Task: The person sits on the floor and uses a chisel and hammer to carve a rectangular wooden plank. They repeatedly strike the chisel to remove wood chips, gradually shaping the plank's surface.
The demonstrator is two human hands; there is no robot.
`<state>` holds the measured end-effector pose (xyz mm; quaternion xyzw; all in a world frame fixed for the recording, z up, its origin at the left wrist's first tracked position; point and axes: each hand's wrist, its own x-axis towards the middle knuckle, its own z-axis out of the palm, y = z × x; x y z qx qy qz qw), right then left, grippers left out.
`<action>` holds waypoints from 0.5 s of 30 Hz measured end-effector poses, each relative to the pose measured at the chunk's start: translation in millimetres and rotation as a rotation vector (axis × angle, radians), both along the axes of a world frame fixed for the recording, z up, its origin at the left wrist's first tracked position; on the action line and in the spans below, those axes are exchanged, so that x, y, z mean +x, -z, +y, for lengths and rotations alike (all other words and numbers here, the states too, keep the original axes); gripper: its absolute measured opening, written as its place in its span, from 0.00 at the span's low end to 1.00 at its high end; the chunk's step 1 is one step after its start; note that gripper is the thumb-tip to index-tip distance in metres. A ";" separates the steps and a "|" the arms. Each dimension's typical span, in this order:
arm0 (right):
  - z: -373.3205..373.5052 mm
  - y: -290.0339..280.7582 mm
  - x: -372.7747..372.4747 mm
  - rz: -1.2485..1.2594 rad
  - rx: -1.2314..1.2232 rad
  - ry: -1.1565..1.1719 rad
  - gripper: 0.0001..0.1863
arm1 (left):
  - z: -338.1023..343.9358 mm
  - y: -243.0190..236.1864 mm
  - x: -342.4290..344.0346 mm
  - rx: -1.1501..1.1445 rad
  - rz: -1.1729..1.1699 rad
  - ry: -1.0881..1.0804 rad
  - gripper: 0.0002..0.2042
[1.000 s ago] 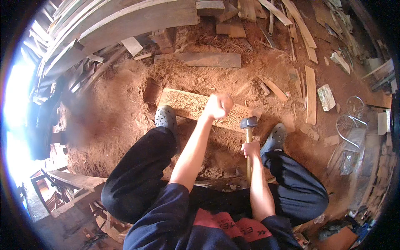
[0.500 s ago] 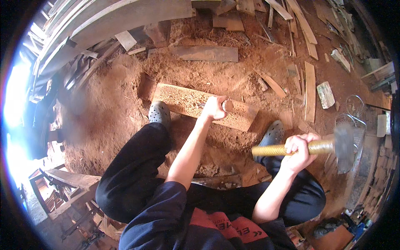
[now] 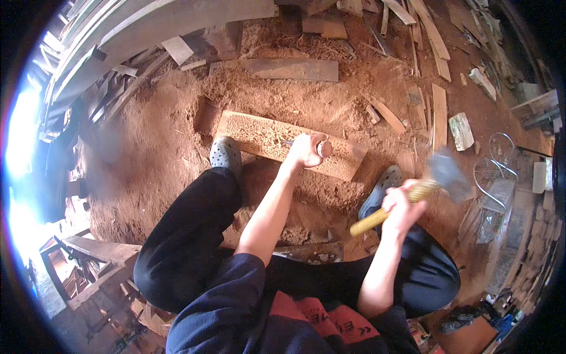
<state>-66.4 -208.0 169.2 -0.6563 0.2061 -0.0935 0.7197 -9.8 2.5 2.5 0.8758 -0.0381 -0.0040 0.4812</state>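
Left hand [image 3: 306,150]: fingers closed in a fist around a tool [image 3: 323,148], whose round butt faces up and whose thin metal shank juts out to the left, over the board [image 3: 253,135]; whether its tip touches the wood cannot be told. Right hand [image 3: 404,209]: closed about the yellow handle of a hammer [image 3: 451,177], raised to the right, well apart from the tool, its dark head blurred. The board lies aslant on the dirt floor [image 3: 153,135] ahead of the person — its face densely pitted, its right end plainer.

The left shoe [image 3: 226,154], grey and perforated, overlaps the board's near edge at the left; the right shoe [image 3: 389,177] stands near the other end. Writing appears on the dark shirt [image 3: 224,307]: dark letters on a red panel [image 3: 321,318], partly lost in folds.

Beyond the board lies a dark plank [image 3: 295,69], roughly level across the view; long boards [image 3: 177,26] are stacked at upper left. To the right are a pale block [image 3: 461,131] and — farther out — a wire rack [image 3: 498,183].
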 end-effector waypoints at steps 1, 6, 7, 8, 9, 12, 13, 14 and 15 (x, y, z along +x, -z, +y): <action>4.9 -10.6 4.3 -0.100 0.064 0.036 0.13 | 1.6 2.2 -1.4 -0.005 0.016 -0.013 0.14; 37.6 89.5 -11.5 -0.162 -0.283 0.108 0.08 | -6.9 -5.7 2.7 -0.017 -0.009 -0.008 0.14; 41.6 109.1 -15.3 0.190 -0.598 -0.178 0.05 | -6.3 -6.0 2.3 0.028 0.026 0.027 0.10; 54.2 113.1 -15.3 0.430 -0.957 -0.542 0.10 | -3.9 -6.1 2.3 0.037 0.042 0.043 0.10; 55.2 109.6 -12.5 0.405 -0.827 -0.503 0.15 | -2.3 -6.4 2.8 0.044 0.057 0.060 0.10; 39.8 109.6 -20.8 0.419 -0.890 -0.488 0.15 | 0.0 0.2 -1.1 0.045 0.066 0.023 0.10; 35.1 111.2 -16.8 0.433 -0.864 -0.505 0.16 | 1.1 3.8 -3.0 0.041 0.063 -0.006 0.10; 22.4 128.0 -16.2 0.392 -0.824 -0.475 0.16 | -1.0 2.5 1.6 0.035 0.043 -0.023 0.10; 14.2 136.4 -16.4 0.448 -0.848 -0.424 0.15 | -0.3 1.8 3.1 0.051 0.051 0.007 0.09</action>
